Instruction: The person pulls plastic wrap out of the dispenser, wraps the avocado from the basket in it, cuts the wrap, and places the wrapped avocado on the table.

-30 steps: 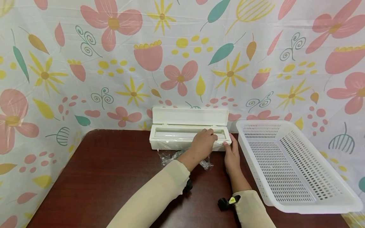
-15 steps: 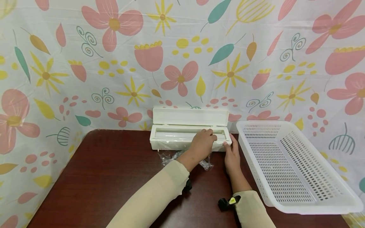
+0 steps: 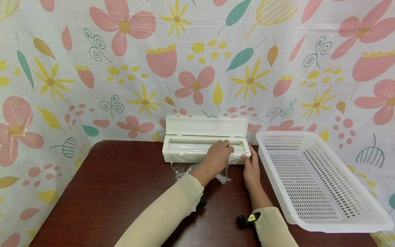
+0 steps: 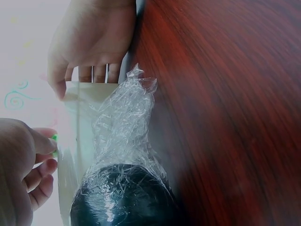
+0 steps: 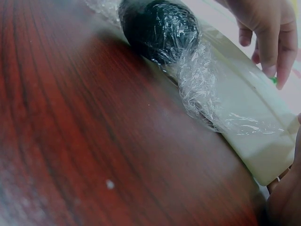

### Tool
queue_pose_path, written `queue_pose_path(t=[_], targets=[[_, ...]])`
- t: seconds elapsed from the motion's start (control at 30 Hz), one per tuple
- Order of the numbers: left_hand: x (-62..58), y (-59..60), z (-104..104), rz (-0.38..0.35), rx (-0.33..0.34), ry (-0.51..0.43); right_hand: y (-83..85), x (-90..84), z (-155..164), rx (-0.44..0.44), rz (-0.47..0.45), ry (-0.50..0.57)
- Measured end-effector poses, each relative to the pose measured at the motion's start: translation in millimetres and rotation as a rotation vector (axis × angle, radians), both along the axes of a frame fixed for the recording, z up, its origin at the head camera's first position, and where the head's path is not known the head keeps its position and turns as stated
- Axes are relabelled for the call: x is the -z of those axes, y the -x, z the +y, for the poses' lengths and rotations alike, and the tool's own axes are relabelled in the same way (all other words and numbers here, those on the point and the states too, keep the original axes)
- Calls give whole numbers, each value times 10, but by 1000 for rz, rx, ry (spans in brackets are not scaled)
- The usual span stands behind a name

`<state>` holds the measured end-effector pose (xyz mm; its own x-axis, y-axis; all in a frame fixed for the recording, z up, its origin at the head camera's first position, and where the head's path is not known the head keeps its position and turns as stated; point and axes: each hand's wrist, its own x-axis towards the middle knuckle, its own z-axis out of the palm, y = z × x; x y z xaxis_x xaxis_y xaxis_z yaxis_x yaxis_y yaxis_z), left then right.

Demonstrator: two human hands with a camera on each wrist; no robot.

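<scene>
A white cling-film dispenser box (image 3: 185,156) stands at the back of the table with its lid (image 3: 206,126) up. My left hand (image 3: 219,152) reaches over its front rim, and its fingertips pinch a small green slider (image 4: 55,140) there. My right hand (image 3: 251,166) holds the box's right end, thumb on the front face. In front of the box lies a dark round object (image 4: 122,193) wrapped in crumpled cling film (image 4: 124,113). In the head view my left wrist hides most of it, and only film (image 3: 183,169) shows. In the right wrist view the wrapped object (image 5: 160,28) touches the box (image 5: 249,136).
A white perforated plastic basket (image 3: 290,132) sits to the right of the box, close to my right hand. The dark red table (image 3: 123,192) extends to the left and front. A flowered cloth (image 3: 197,68) hangs right behind the box.
</scene>
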<state>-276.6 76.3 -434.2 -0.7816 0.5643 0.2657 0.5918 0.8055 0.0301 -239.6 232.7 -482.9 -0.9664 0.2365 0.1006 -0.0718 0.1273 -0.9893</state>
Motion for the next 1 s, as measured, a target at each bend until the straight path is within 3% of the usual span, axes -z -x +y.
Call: queue_pose_path(t=[0.63,1.0], targets=[[2,-9,-57,16,3,-18,14,36,7,-14,52,30],[2,-4,-86,28,-11,-18,18,20,5,-4,22,3]])
